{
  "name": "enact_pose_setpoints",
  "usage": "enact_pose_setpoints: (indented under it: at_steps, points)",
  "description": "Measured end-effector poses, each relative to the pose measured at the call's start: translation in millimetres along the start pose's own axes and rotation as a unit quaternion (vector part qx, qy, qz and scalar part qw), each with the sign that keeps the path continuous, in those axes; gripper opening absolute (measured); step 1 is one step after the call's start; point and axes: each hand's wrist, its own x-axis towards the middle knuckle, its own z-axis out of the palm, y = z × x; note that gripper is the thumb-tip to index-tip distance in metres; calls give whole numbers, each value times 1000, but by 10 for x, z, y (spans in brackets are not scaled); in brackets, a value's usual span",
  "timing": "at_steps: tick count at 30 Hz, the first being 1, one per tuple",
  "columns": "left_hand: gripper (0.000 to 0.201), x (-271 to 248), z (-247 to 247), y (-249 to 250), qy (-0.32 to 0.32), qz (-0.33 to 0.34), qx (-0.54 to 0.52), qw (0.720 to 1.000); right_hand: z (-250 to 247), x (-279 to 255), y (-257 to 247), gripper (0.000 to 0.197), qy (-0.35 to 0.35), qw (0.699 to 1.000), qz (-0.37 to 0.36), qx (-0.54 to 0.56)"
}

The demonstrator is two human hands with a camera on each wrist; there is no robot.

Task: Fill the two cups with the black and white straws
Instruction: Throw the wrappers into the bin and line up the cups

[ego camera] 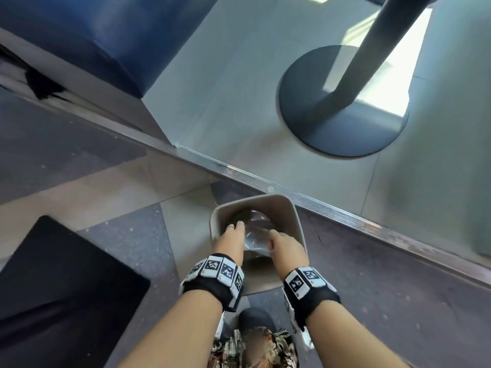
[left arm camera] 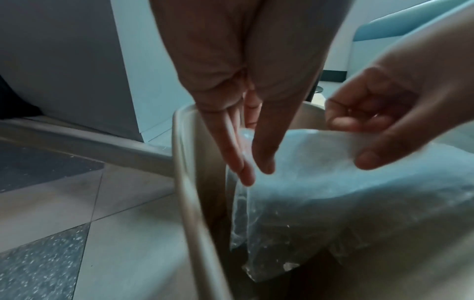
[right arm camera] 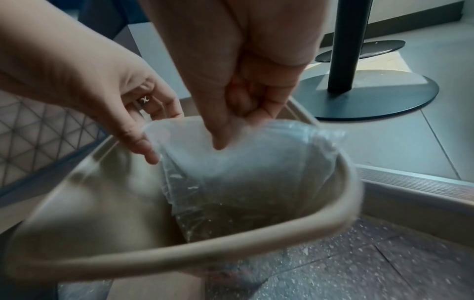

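No cups or straws show in any view. A clear, crumpled plastic bag (ego camera: 256, 239) hangs in the mouth of a beige square bin (ego camera: 265, 199) on the floor. My left hand (ego camera: 231, 235) pinches the bag's left edge between thumb and fingers. My right hand (ego camera: 285, 245) pinches its right edge with curled fingers. In the left wrist view my left hand (left arm camera: 256, 172) points down at the bag (left arm camera: 333, 182) inside the bin's rim (left arm camera: 184, 182), with my right hand (left arm camera: 359, 142) beside it. In the right wrist view my right hand (right arm camera: 231, 132) and ringed left hand (right arm camera: 148, 146) hold the bag (right arm camera: 256, 162) above the bin (right arm camera: 153, 261).
A black round pedestal base (ego camera: 342, 102) with its pole stands on the pale floor beyond a metal floor strip (ego camera: 332, 211). A blue seat (ego camera: 106, 35) is at the upper left. A black flat surface (ego camera: 61, 274) lies at the lower left.
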Motion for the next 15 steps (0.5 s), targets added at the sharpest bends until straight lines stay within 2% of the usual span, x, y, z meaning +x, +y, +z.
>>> enact_pose_setpoints:
  at_steps: [2, 4, 6, 8, 9, 11, 15]
  points:
    - [45, 75, 57, -32, -33, -1, 7, 999, 61, 121, -24, 23, -27, 999, 20, -18]
    - [47, 99, 131, -62, -75, -5, 38, 997, 119, 192, -49, 27, -94, 994, 40, -32]
    - [54, 67, 181, -79, -98, -7, 68, 993, 158, 186, -71, 38, -135, 990, 29, -30]
    - [61, -50, 207, -67, -102, 6, 69, 992, 155, 81, -82, 44, -110, 994, 6, -21]
    - [64, -135, 220, -60, -83, 17, 53, 995, 134, -1, -87, 45, -83, 997, -7, -3]
    - [67, -370, 241, -57, -47, 26, 7, 999, 60, -226, -96, 42, -43, 998, -28, 35]
    - [63, -1126, 126, 13, -24, 23, -44, 998, -177, -870, -227, 34, -25, 990, -87, 112]
